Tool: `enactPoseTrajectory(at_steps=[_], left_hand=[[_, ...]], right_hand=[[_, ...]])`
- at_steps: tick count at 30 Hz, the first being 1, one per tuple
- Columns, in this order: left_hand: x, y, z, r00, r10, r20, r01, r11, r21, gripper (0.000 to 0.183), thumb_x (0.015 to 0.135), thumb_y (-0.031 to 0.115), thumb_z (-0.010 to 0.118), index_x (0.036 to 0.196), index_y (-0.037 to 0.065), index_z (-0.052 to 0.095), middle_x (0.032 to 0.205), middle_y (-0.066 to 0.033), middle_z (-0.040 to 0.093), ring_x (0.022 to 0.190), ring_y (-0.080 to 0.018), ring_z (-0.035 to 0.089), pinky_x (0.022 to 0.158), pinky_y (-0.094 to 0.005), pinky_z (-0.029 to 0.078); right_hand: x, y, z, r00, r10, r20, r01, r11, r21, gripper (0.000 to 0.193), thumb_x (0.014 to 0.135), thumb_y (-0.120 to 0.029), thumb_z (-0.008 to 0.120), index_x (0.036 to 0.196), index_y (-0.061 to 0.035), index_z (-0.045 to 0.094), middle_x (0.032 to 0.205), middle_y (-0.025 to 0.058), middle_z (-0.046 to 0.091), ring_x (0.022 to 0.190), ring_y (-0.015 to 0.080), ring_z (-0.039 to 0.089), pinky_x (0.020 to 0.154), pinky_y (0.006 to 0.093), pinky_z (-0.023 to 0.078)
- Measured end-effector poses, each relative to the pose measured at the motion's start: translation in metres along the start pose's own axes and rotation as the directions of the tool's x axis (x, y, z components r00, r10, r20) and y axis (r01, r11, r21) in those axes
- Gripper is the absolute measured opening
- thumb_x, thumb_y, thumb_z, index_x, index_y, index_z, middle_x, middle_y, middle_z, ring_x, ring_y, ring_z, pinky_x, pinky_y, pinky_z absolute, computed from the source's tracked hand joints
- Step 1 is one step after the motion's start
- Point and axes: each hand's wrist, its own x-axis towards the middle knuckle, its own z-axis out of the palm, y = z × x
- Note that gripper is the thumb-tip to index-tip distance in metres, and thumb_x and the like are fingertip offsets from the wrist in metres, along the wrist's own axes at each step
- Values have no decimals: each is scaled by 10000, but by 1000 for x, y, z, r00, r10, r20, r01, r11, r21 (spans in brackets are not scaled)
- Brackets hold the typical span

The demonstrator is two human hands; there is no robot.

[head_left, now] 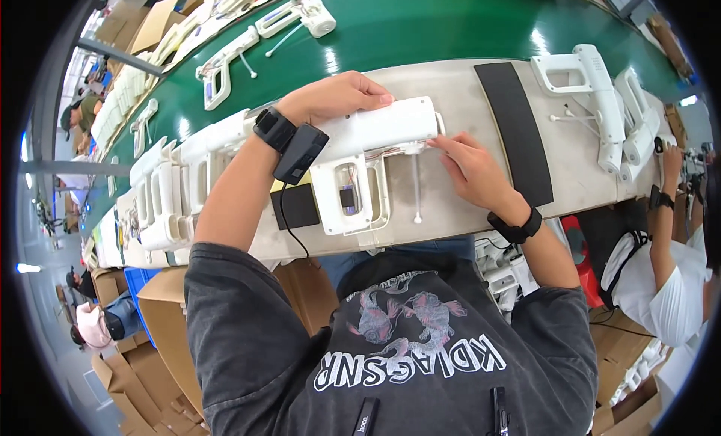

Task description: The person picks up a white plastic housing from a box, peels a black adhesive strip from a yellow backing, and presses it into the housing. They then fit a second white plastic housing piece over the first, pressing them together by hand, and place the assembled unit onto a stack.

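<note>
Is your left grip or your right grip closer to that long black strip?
Right. The right grip is just left of the long black strip; the left grip is farther left, at the white shell.

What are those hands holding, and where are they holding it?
The left hand holds the white plastic housing by its far edge. The right hand's fingertips are at its right end; whether they grip, I can't tell.

The white plastic housing with a looped handle [398,124] looks smooth with a soft sheen; the broad green belt [420,30] smooth and glossy; the long black rectangular strip [518,135] matt; the faded dark-grey cloth T-shirt [259,338] matt
</note>
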Motion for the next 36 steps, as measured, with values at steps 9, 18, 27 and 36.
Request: enactPoseTrajectory(at_steps=[9,18,27,36], left_hand=[[26,-23,5,994,-87,69,100,970,-222,362,1005,276,649,1194,-25,715,985,-31,730,777,-56,618,687,-234,515],[-32,15,12,994,15,-112,9,977,213,347,999,277,648,1219,13,700,1067,-34,729,931,-146,648,869,-299,503],[-86,25,215,569,434,-698,-222,899,377,233,867,13,695,1099,27,697,1035,-146,679,979,-346,643,851,-421,532],[-5,-36,192,378,465,-800,22,860,510,308,851,18,691,1154,67,705,1112,-89,685,1062,-306,606,936,-425,468]], right_hand=[[35,-18,-38,987,17,-157,-24,999,-42,554,822,-38,757,1352,-70,595,1348,128,599,1049,306,632,902,358,518],[65,-26,-42,983,-87,163,88,996,-1,703,761,-75,824,1410,-72,553,1404,137,580,1224,349,577,1046,419,472],[84,-13,-39,996,-90,8,89,995,35,582,800,-103,814,1342,-51,610,1311,137,662,1202,285,630,1039,361,469],[83,-10,-32,992,-114,-47,115,993,5,552,823,-139,814,1333,-47,623,1295,127,677,1187,249,640,1030,346,467]])
